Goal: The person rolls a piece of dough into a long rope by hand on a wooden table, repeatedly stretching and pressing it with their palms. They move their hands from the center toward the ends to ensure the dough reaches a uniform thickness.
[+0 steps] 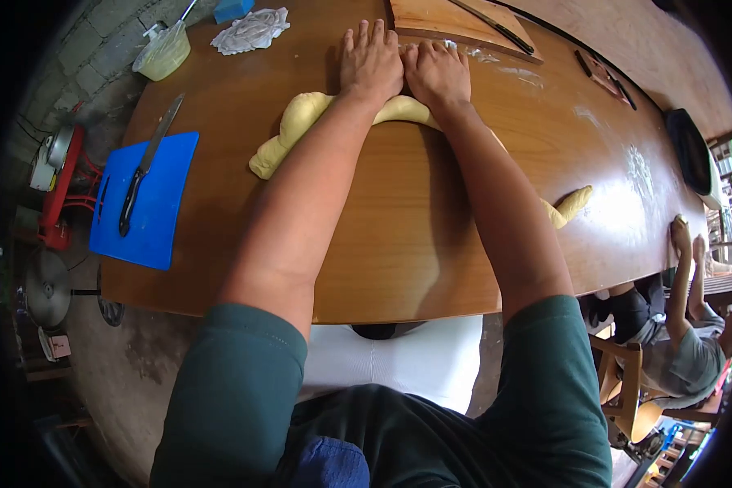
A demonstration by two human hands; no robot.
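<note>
- Green sleeves of the person's own shirt fill the bottom of the view, with both bare forearms stretching away over the wooden bench [398,244].
- Both hands lie flat, palms down and side by side, on the middle of a long rope of pale yellow dough [301,114].
- Left hand [372,61] has its fingers straight and spread slightly; its grip is open, pressing on the dough rather than clasping it.
- Right hand [437,73] is just beside the left one, thumbs nearly touching, its grip likewise open and flat on the dough.
- From under the hands the dough runs left to a thick, lumpy end and right beneath the right forearm to a tapered end [573,203] near the bench's near edge.
- Beyond the fingertips lies a wooden board [439,20] with a dark knife on it.
- On the left part of the bench sits a blue cutting board [167,203] carrying a black-handled knife [142,175].
- Further back on the left stand a pale plastic container [163,53] and a crumpled white cloth [252,31].
- Smears of flour [638,175] mark the bench to the right.
- Another person [687,350] sits at the right edge, one hand on the bench rim.
</note>
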